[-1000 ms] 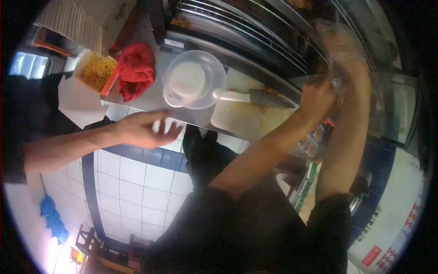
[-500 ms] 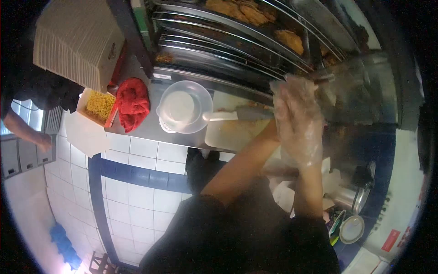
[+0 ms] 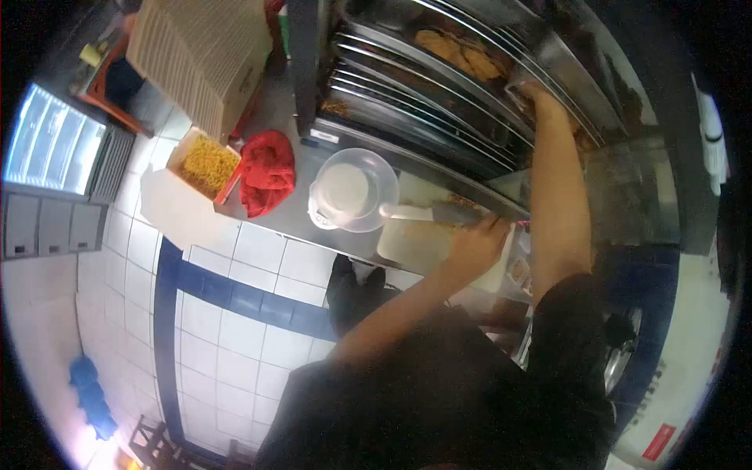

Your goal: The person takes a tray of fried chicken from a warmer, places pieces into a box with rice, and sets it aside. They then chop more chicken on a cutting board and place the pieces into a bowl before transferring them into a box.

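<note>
Since the earlier frame, the gloved right hand [image 3: 526,88] had moved from before the cabinet [image 3: 407,145] to in among its racks, near the food pieces [image 3: 462,53] on an upper tray; the glove presumably kept skin off food, and whether its fingers pinched anything could not be told. Left hand [image 3: 487,241], now plainly visible, was found beside the blade of the knife [image 3: 457,214], fingers bent and close together, grip unconfirmed. Said knife lay flat on the cutting board [image 3: 409,241], handle toward the clear bowl [image 3: 380,188], apparently parked within reach.
</note>
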`<state>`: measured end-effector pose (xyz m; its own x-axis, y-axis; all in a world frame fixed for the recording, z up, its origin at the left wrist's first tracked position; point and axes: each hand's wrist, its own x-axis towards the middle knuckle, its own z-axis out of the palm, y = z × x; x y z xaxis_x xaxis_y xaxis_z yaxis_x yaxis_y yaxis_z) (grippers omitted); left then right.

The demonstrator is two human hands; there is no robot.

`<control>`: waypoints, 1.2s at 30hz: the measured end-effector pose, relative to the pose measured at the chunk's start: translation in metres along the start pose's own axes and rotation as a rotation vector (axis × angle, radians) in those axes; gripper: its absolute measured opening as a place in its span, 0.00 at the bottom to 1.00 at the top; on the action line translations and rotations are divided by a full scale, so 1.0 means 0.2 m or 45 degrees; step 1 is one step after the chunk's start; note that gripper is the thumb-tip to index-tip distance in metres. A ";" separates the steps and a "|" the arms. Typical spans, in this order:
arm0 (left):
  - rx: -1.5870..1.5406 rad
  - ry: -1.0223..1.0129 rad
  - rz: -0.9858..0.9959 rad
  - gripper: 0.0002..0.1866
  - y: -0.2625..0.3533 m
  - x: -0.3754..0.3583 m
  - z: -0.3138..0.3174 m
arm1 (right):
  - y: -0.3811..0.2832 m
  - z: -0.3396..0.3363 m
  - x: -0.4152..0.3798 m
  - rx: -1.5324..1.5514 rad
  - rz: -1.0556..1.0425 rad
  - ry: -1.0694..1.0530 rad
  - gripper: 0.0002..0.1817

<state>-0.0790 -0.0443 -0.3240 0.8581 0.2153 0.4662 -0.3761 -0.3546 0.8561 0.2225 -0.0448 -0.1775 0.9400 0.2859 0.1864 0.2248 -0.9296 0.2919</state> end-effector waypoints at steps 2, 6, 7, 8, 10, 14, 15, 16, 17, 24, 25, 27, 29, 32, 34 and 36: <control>-0.021 0.044 -0.019 0.09 -0.04 -0.05 -0.02 | 0.00 -0.01 0.02 0.006 0.032 0.053 0.22; -0.011 0.004 -0.095 0.10 -0.07 -0.05 -0.15 | 0.01 0.00 -0.01 0.029 0.067 0.187 0.21; -0.010 -0.001 -0.136 0.10 -0.06 -0.02 -0.17 | 0.02 0.01 -0.03 0.041 0.070 0.227 0.21; -0.013 0.008 -0.126 0.10 -0.05 0.00 -0.19 | 0.02 0.01 -0.05 0.053 0.076 0.271 0.21; 0.036 0.035 -0.117 0.10 -0.04 0.04 -0.23 | 0.02 0.02 -0.11 0.092 0.069 0.366 0.21; 0.039 -0.029 -0.138 0.10 -0.05 0.02 -0.23 | -0.03 -0.03 -0.27 0.142 0.022 0.473 0.20; 0.033 -0.022 -0.113 0.10 -0.07 0.00 -0.22 | -0.10 -0.10 -0.33 0.049 0.055 0.288 0.21; 0.028 -0.016 -0.086 0.10 -0.08 -0.01 -0.20 | -0.16 -0.17 -0.40 -0.042 0.091 0.103 0.22; 0.026 -0.016 -0.080 0.10 -0.09 -0.02 -0.18 | -0.24 -0.26 -0.46 -0.043 0.095 0.108 0.22; 0.149 -0.317 -0.124 0.10 -0.14 -0.15 -0.11 | -0.23 -0.22 -0.72 0.125 -0.382 0.681 0.17; 0.166 -0.390 -0.115 0.10 -0.15 -0.16 -0.13 | -0.23 -0.23 -0.74 0.084 -0.369 0.661 0.19; 0.227 -0.384 -0.115 0.10 -0.17 -0.20 -0.12 | -0.20 -0.19 -0.75 0.225 -0.430 0.802 0.23; 0.288 -0.387 -0.111 0.10 -0.18 -0.21 -0.12 | -0.18 -0.19 -0.78 0.633 -0.251 0.575 0.23; 0.248 -0.502 -0.238 0.10 -0.19 -0.19 -0.13 | -0.17 -0.19 -0.78 0.617 -0.314 0.913 0.18; 0.241 -0.479 -0.202 0.10 -0.19 -0.19 -0.13 | -0.17 -0.16 -0.79 0.925 -0.242 0.779 0.17; 0.208 -0.464 -0.229 0.10 -0.18 -0.19 -0.12 | -0.18 -0.09 -0.81 1.834 -0.027 0.734 0.15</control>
<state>-0.1062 -0.0170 -0.3668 0.9833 -0.0379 0.1782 -0.1739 -0.4866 0.8561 0.0565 -0.0530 -0.2014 0.7868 0.0344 0.6163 0.6028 -0.2576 -0.7552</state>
